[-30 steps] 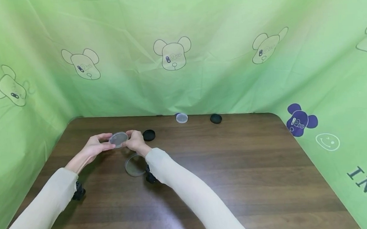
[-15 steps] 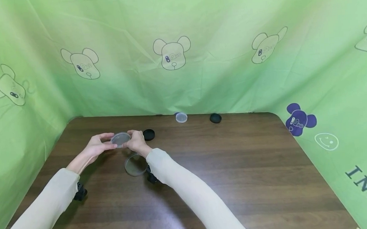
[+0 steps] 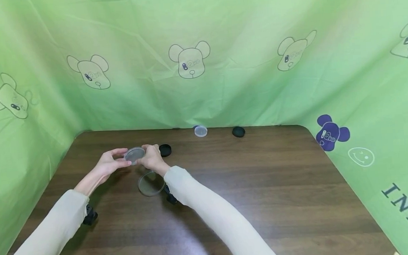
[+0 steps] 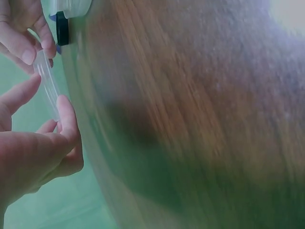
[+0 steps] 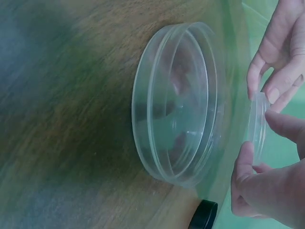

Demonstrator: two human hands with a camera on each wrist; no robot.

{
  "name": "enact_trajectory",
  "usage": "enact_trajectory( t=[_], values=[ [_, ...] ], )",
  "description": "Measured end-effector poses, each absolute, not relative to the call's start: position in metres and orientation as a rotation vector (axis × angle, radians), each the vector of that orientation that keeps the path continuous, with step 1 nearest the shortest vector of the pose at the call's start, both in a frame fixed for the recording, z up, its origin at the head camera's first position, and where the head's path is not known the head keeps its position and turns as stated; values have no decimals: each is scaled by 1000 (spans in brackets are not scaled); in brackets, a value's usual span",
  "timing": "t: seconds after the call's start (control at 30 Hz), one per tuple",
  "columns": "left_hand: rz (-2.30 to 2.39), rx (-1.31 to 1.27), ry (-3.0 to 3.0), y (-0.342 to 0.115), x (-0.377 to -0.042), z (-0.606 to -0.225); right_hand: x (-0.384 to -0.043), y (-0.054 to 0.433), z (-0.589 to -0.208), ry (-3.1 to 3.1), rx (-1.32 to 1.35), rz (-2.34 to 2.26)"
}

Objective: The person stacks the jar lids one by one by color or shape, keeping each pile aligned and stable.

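A small clear petri dish [image 3: 134,155] is held tilted above the table between both hands. My left hand [image 3: 109,161] pinches its left edge between thumb and fingers, and my right hand [image 3: 151,158] pinches the opposite edge. Seen edge-on in the left wrist view, the petri dish [image 4: 47,85] spans between my left hand [image 4: 45,148] and right hand [image 4: 26,28]. Whether its lid is on cannot be told. A larger clear petri dish [image 5: 143,109] rests on the table, nearer the body; in the head view the right wrist partly covers it.
Just right of my right hand lies a black round lid-like disc [image 3: 165,150]. Farther back are a small clear round dish [image 3: 200,131] and another black disc [image 3: 238,132]. Green printed cloth [image 3: 195,93] walls in the brown wooden table [image 3: 263,201].
The small petri dish and my left hand have shifted slightly to the right. My right hand keeps its grip, and the things on the table stay put.
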State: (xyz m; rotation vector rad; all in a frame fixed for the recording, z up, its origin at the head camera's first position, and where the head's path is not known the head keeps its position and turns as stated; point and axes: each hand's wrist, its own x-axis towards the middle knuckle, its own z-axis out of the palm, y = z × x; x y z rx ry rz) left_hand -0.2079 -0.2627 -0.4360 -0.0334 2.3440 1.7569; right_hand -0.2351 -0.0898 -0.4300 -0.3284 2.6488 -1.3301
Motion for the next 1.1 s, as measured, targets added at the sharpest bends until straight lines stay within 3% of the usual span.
enact_trajectory(
  t=[1.1],
  values=[
    [1678, -26, 2396, -244, -192, -427, -220, -65, -424, 2659, -431, -1288]
  ],
)
